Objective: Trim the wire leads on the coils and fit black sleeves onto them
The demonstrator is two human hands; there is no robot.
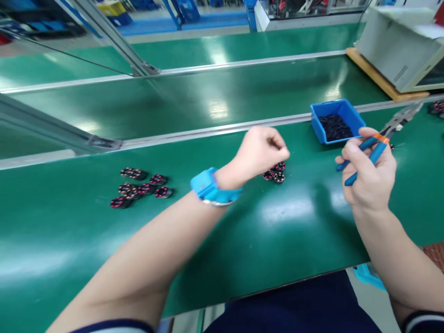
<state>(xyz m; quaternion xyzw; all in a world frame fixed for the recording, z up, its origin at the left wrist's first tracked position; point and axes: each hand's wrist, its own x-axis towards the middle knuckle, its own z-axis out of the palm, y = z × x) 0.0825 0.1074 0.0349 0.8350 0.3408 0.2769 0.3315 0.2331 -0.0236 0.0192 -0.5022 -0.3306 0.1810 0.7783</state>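
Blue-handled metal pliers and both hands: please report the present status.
Right hand gripping blue-handled metal pliers. Left hand curled, contents unclear, partly hiding small round black-and-pink parts. Blue rectangular plastic bin near right hand.

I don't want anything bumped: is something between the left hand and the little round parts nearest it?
Nothing visible stands between the bare left hand and the small, round black parts with pink and copper-coloured marks just below it in the picture. The hand partly hides the group, so I can't see everything.

Grey-white box (388, 51) on wooden bd (374, 75), upper R; metal post (109, 34), upper L.
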